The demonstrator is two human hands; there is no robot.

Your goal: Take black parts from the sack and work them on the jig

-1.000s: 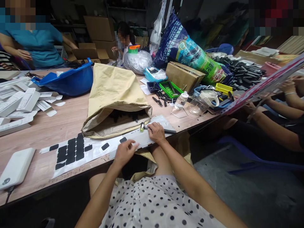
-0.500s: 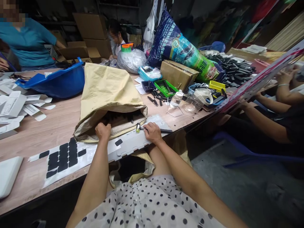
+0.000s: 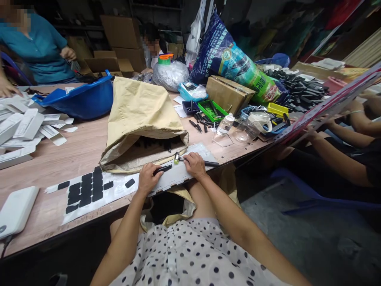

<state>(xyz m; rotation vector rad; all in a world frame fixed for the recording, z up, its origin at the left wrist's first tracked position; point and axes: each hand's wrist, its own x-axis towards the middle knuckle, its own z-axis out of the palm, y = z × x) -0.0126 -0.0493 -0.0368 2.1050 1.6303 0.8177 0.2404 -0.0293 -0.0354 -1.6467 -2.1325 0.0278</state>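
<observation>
My left hand (image 3: 149, 178) is closed on a slim black piece (image 3: 163, 169), its exact kind unclear, low over the grey board (image 3: 174, 174) at the table's front edge. My right hand (image 3: 195, 165) is closed over a small hammer (image 3: 212, 163) lying across the board; its head with a yellowish face (image 3: 176, 158) sticks out to the left of the fingers. Just behind my hands lies a beige woven sack (image 3: 139, 103), its mouth gaping toward me, with dark pieces in the shadow inside. A white sheet with black rounded patches (image 3: 86, 190) lies to the left.
White small boxes (image 3: 28, 125) and a blue basin (image 3: 86, 99) stand at left, a white power bank (image 3: 19, 208) nearer. Behind right are a green tray (image 3: 212, 110), a bottle (image 3: 225, 124), a clear jug (image 3: 251, 127) and a carton (image 3: 229, 93). Co-workers sit at both sides.
My left hand has come out of the sack's mouth with the black piece and moved right, over the board. My right hand stays on the hammer. The view has shifted slightly.
</observation>
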